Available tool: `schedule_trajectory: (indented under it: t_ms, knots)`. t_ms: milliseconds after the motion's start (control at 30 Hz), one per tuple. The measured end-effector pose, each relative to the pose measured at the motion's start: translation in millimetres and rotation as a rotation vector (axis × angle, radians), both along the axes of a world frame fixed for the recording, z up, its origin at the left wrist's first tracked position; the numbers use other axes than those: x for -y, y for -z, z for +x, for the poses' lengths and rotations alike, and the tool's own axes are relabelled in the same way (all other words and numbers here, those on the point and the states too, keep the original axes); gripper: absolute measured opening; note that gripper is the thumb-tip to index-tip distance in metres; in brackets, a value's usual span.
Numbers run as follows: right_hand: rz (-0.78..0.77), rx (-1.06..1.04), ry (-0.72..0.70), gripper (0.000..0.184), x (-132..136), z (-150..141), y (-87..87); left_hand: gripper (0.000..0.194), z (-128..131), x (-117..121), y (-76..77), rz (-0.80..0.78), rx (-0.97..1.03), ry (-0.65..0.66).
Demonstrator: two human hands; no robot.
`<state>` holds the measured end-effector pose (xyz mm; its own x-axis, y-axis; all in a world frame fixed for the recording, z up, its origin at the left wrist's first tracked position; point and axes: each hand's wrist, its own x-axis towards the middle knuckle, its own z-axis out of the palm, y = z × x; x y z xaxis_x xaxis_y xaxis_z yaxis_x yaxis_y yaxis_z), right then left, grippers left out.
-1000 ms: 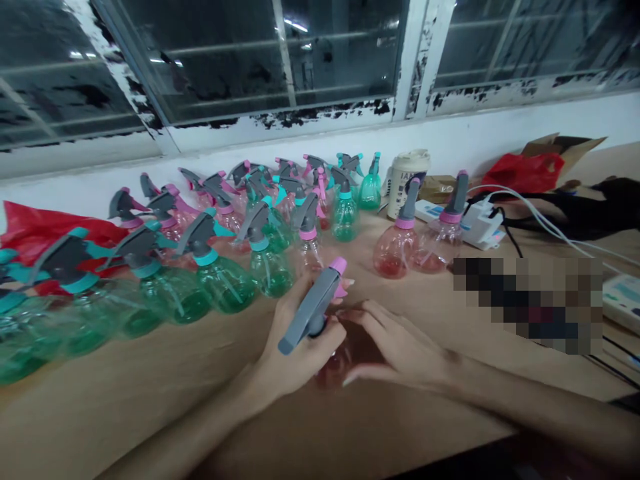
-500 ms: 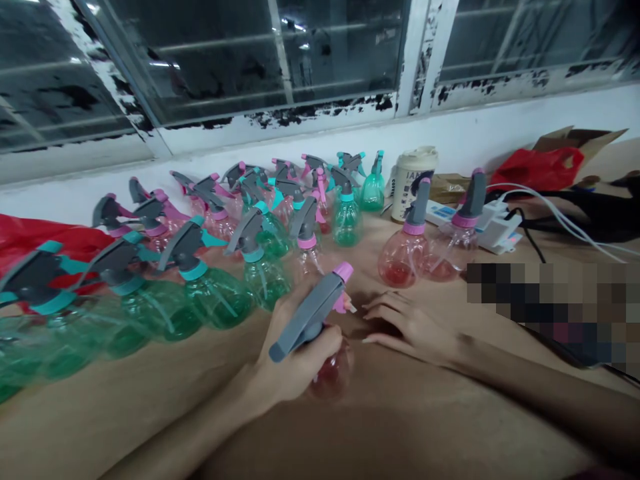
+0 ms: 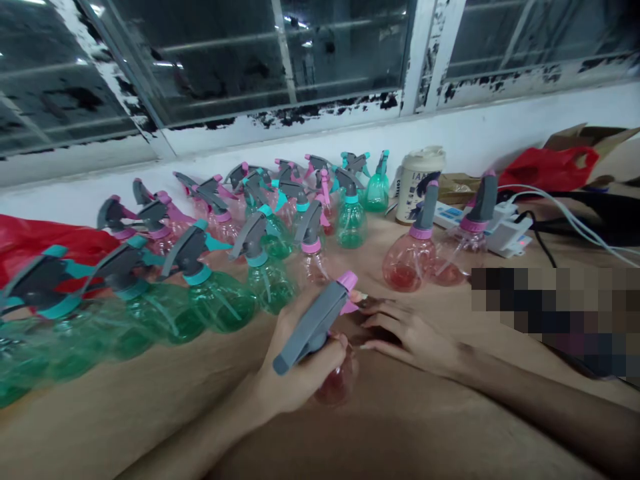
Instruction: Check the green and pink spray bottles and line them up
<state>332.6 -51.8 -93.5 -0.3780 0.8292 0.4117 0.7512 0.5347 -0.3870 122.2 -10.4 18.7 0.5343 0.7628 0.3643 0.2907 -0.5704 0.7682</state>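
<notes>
My left hand (image 3: 295, 380) is wrapped around the neck of a spray bottle (image 3: 341, 381) with a grey head, pink nozzle and clear pink body. The bottle stands at the table's front middle, its nozzle pointing away to the right. Just right of it, my right hand (image 3: 407, 333) hovers low over or rests on the table, fingers apart and holding nothing. Beyond my hands stand two more pink spray bottles (image 3: 407, 263), side by side. A pink-collared spray bottle (image 3: 313, 260) is just behind my left hand.
Rows of green spray bottles (image 3: 225, 303) and pink ones fill the left and back. A coffee cup (image 3: 413, 177), a white power strip (image 3: 510, 233) with cables and a red plastic bag (image 3: 547, 167) lie at the back right. Another red bag (image 3: 50, 247) is far left.
The view has shifted slightly, so most things appear a little further right and lower. A left fingertip now shows further out beside the nozzle. The right hand has hardly moved.
</notes>
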Motion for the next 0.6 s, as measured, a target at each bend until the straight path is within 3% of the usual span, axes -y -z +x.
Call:
schedule_trajectory:
  t_ms: [100, 333, 600]
  knots:
    - [-0.004, 0.006, 0.001, 0.031, -1.7, 1.2, 3.8, 0.025, 2.0, 2.3, -3.1, 0.019, 0.027, 0.109]
    - [0.011, 0.096, 0.086, 0.046, 2.1, 0.2, 5.6, 0.014, 1.1, 1.6, -2.1, -0.001, 0.035, 0.102]
    - [0.056, 0.146, 0.242, 0.043, 4.7, -0.7, 5.1, 0.015, -0.8, 3.0, -1.0, -0.016, 0.013, 0.086]
